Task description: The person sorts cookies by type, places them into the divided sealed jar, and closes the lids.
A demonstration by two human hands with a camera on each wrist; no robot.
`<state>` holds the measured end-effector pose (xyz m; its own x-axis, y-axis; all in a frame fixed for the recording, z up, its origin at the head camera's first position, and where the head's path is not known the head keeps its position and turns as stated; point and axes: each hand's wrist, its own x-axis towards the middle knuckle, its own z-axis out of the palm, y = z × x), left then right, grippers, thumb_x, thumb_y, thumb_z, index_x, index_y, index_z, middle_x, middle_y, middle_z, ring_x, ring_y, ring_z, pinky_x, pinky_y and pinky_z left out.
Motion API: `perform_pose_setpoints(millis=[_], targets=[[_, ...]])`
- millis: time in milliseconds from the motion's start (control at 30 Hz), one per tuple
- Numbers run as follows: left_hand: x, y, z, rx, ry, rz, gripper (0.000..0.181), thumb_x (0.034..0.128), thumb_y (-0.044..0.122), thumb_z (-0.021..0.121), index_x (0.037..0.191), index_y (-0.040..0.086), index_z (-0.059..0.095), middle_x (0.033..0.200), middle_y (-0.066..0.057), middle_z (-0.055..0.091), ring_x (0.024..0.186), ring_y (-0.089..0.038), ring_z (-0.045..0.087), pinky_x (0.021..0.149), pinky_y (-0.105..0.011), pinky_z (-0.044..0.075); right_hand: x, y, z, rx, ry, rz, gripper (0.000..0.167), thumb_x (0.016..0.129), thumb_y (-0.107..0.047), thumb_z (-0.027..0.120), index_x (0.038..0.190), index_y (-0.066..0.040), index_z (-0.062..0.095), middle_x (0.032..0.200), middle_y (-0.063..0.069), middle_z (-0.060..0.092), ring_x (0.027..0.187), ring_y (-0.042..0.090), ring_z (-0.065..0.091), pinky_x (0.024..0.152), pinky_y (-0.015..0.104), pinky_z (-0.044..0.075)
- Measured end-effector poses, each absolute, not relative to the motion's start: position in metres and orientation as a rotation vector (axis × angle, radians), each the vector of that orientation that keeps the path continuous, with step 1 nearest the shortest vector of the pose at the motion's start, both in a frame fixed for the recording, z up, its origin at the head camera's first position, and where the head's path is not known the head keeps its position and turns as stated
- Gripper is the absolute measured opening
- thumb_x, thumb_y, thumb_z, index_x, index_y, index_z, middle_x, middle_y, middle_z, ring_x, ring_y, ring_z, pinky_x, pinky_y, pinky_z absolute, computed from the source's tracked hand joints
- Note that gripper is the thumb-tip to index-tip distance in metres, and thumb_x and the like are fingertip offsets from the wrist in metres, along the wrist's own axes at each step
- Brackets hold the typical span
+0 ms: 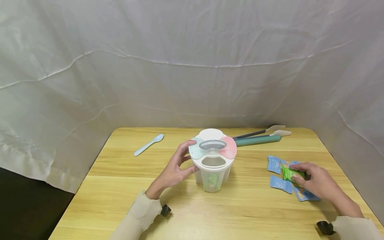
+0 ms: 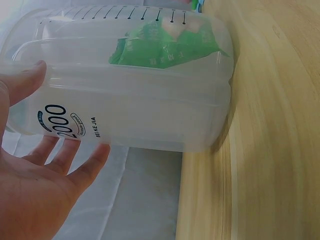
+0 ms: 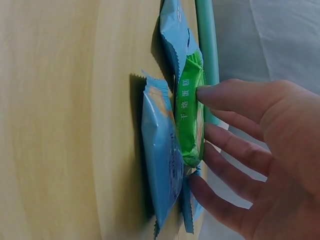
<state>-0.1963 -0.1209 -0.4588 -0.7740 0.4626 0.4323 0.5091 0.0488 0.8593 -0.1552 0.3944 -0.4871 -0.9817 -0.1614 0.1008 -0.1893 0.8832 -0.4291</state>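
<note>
From my remote seat I watch the person's left grip [image 1: 175, 170] at the white translucent container [image 1: 212, 168], which stands upright on the worktop [image 1: 240, 213], near the middle. Its thumb presses the near side and its fingers bend round the far side, with one fingertip up at the mint section [image 1: 196, 150] of the lid, so I read it as clamped on the container. A pink section [image 1: 229, 148] and a white section [image 1: 211, 134] make up the rest of the top, around a grey oval handle [image 1: 213, 144]. The left wrist feed shows me "2000" printed on the wall, and a green wrapper [image 2: 165, 45] showing through it low down, near the base. Over on my right, the right grip [image 1: 319, 181] is closed on a green packet [image 1: 290, 174], pinching it between thumb and fingers. That packet lies on top of several blue packets [image 1: 280, 184], well apart from the container. Behind the container and to its right I make out two pale-tipped utensils [image 1: 258, 140], one with a teal handle, one dark. A light blue spoon [image 1: 150, 145] lies off to the left, and a pale curtain [image 1: 192, 83] hangs behind everything.
</note>
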Motion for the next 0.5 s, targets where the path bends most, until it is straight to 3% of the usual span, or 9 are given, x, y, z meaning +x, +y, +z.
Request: perform_pose_setpoints(millis=[100,267,367,500], targets=[[-0.1964,-0.1210,-0.4590,-1.043,-2.243,-1.865,0.085,0.0919,-0.008,0.079,0.163,0.008,0.036,0.169,-0.016,0.043,0.146,-0.031,0.056,0.120,-0.043,0.053,-0.1560,0.3940,-0.4859,0.283,-3.001,0.697,0.042,0.092,-0.016,0.088,0.130,-0.002,0.076,0.119,0.022,0.074,0.083,0.010,0.056,0.065,0.022,0.042],[-0.1966,-0.1210,-0.4587,-1.045,-2.239,-1.863,0.085,0.0912,-0.008,0.080,0.163,0.007,0.036,0.169,-0.017,0.043,0.145,-0.031,0.057,0.119,-0.044,0.054,-0.1575,0.3925,-0.4819,0.272,-3.032,0.699,0.048,0.092,-0.019,0.089,0.133,0.001,0.073,0.116,0.019,0.074,0.099,0.029,0.070,0.072,0.025,0.052],[-0.1965,-0.1208,-0.4584,-1.042,-2.239,-1.867,0.085,0.0909,-0.008,0.080,0.163,0.007,0.037,0.169,-0.017,0.043,0.145,-0.032,0.057,0.119,-0.044,0.054,-0.1579,0.3913,-0.4812,0.281,-3.029,0.689,0.049,0.091,-0.018,0.089,0.133,0.003,0.073,0.114,0.018,0.072,0.098,0.029,0.069,0.074,0.030,0.052],[-0.1962,-0.1206,-0.4583,-1.039,-2.239,-1.871,0.086,0.0907,-0.008,0.080,0.163,0.008,0.037,0.169,-0.017,0.043,0.145,-0.033,0.057,0.119,-0.044,0.054,-0.1589,0.3902,-0.4802,0.280,-3.029,0.684,0.051,0.091,-0.017,0.090,0.132,0.006,0.072,0.111,0.015,0.069,0.094,0.024,0.065,0.073,0.027,0.048]])
